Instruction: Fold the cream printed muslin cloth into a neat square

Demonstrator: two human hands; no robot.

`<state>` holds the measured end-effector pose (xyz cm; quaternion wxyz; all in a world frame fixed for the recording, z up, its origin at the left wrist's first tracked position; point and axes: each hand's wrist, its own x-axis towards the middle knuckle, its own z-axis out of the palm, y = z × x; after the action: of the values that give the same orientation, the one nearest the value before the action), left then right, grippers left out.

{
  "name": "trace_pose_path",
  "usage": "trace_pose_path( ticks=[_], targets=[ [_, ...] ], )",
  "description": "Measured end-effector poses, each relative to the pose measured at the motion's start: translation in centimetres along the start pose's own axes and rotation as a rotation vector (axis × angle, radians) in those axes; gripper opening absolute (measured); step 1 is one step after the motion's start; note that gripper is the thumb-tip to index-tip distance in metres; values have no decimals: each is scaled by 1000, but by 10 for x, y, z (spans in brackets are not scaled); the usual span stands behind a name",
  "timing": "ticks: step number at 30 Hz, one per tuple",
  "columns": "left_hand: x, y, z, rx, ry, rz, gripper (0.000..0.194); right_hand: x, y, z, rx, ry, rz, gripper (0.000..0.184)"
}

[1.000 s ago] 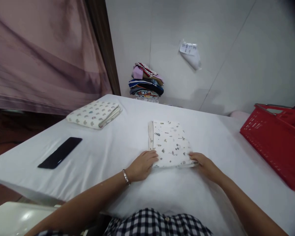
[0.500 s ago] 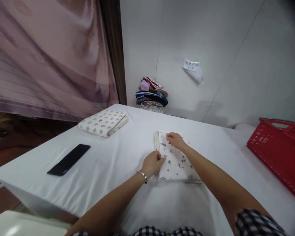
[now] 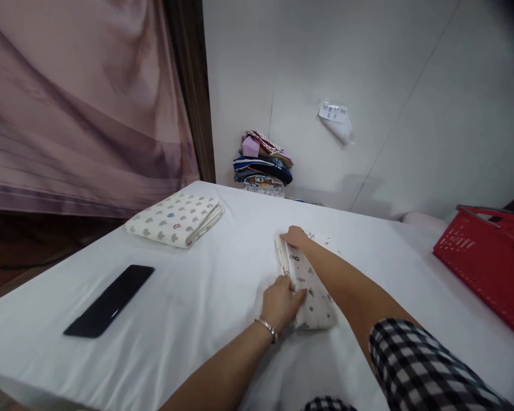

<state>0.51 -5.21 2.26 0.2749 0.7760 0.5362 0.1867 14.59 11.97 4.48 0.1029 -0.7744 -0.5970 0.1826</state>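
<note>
A white folded cloth [image 3: 316, 311] with small grey prints lies on the table in front of me. Its layered edge faces left. My left hand [image 3: 279, 299] is closed on the near part of that edge, thumb on top and the other fingers at the side. At the far left corner my right hand [image 3: 296, 236] grips the same cloth, its fingertips partly hidden. My right forearm covers some of the cloth's right side.
A second folded cloth [image 3: 175, 220] with mushroom-like prints lies at the table's far left, a black phone [image 3: 111, 299] nearer me. On the right stands a red plastic basket [image 3: 484, 257]. Folded clothes [image 3: 263, 162] are piled by the wall behind the white table [image 3: 184, 319].
The cloth has become narrower, its right part folded or drawn in, and sits slightly further right. Both hands have closed on its left edge. The view has shifted a little.
</note>
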Motion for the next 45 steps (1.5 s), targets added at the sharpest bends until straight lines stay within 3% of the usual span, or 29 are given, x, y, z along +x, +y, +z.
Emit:
trace_pose_path(
  ticks=[6,19,28,37,45],
  targets=[
    [0,-2,2,-24,23,48,27,-7,11,-4,99,-100,8,29],
    [-2,0,2,23,26,31,27,0,5,-2,-39,-36,6,21],
    [-1,-1,6,24,31,36,17,-9,2,-15,64,-51,-76,18],
    [-5,2,-1,-40,13,-26,15,-10,-16,0,110,-67,-69,15],
    [-1,-1,3,-25,-14,-54,14,-7,-16,8,230,-87,-38,5]
  ],
)
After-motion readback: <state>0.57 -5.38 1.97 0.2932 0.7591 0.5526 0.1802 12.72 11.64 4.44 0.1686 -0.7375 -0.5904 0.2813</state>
